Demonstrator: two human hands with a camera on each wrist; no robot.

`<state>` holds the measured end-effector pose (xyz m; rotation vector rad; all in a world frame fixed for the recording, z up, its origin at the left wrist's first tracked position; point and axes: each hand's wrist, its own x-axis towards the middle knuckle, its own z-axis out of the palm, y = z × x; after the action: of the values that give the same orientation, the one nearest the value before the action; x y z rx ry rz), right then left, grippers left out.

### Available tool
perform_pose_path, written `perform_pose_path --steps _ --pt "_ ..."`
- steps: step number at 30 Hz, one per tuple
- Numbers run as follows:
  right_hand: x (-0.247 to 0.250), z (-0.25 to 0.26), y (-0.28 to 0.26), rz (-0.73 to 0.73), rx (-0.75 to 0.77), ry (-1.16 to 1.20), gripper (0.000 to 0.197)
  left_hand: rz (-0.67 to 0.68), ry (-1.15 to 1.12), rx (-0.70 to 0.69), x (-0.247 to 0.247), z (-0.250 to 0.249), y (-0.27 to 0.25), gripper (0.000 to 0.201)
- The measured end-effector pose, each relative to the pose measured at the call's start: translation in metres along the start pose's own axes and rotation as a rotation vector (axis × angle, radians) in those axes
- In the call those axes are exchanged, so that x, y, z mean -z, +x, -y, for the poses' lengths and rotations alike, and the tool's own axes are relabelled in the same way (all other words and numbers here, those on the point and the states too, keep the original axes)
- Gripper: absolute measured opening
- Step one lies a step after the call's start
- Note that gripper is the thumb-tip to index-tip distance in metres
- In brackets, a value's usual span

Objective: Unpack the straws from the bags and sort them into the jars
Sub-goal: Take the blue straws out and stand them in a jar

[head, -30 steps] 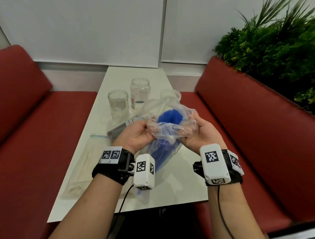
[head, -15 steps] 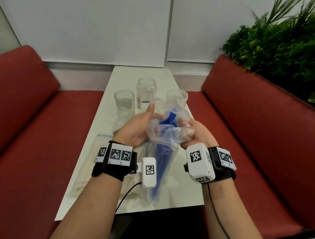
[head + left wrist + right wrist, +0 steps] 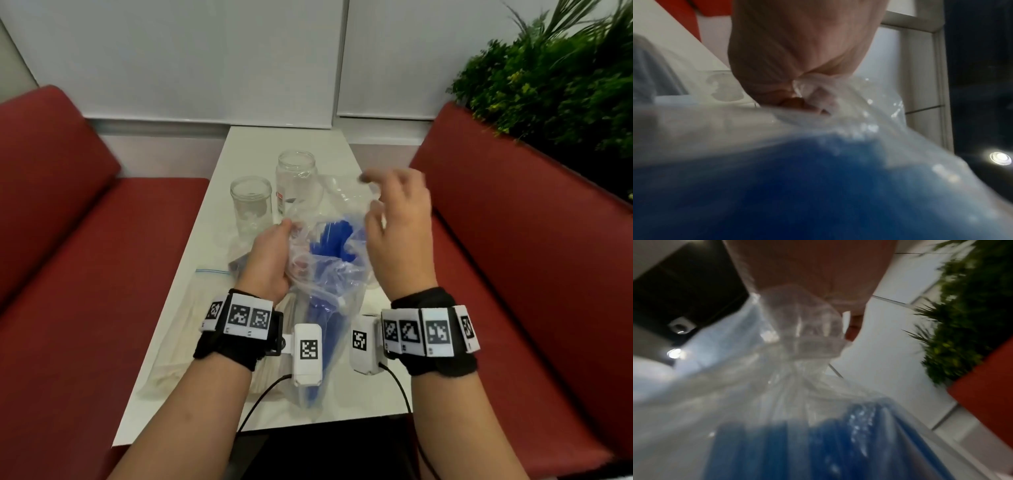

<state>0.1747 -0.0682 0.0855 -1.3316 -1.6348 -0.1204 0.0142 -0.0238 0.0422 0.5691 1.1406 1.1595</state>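
A clear plastic bag (image 3: 320,287) of blue straws (image 3: 334,240) stands tilted over the near middle of the white table (image 3: 308,140). My left hand (image 3: 274,257) grips the bag's left side, its plastic bunched in the curled fingers (image 3: 818,100). My right hand (image 3: 380,209) is raised at the bag's right, blurred, and pinches the bag's upper rim (image 3: 807,331), stretching the mouth upward. Two empty glass jars stand behind: a short jar (image 3: 251,202) and a taller jar (image 3: 297,181). The blue straws (image 3: 797,443) fill the lower wrist views.
A zip bag of pale straws (image 3: 191,329) lies flat on the table's left side beside my left wrist. Red bench seats (image 3: 102,240) flank the table, and a green plant (image 3: 548,85) stands at the back right. White wall panels close the far end.
My right hand has turned over and risen from under the bag to its upper rim, pulling the plastic up. My left hand has kept hold of the bag's left side.
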Motion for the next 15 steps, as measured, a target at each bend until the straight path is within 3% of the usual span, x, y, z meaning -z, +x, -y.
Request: perform_pose_path --steps 2,4,5,8,11,13,15 --pt "-0.001 0.014 0.001 0.209 0.041 -0.044 0.025 -0.006 0.049 -0.053 -0.001 -0.002 -0.002 0.03" --pt "-0.005 0.017 0.001 0.478 -0.134 -0.046 0.052 -0.022 0.067 -0.075 -0.001 -0.004 -0.004 0.032" --pt "-0.008 0.015 0.001 0.536 -0.193 -0.112 0.055 -0.022 0.065 -0.064 0.001 -0.004 -0.004 0.032" --pt "-0.016 0.0 0.0 0.401 -0.228 -0.168 0.024 0.017 -0.004 0.04 0.008 -0.005 -0.005 0.022" --pt "-0.017 -0.013 0.001 0.189 -0.465 0.129 0.022 0.061 0.015 0.083 0.017 -0.006 -0.004 0.021" --pt "-0.02 -0.016 0.003 0.11 -0.644 0.418 0.014 0.066 0.173 0.0 0.018 -0.007 -0.004 0.019" --pt "-0.023 -0.017 0.002 0.07 -0.815 0.66 0.014 0.064 0.368 -0.176 0.017 -0.007 -0.005 0.02"
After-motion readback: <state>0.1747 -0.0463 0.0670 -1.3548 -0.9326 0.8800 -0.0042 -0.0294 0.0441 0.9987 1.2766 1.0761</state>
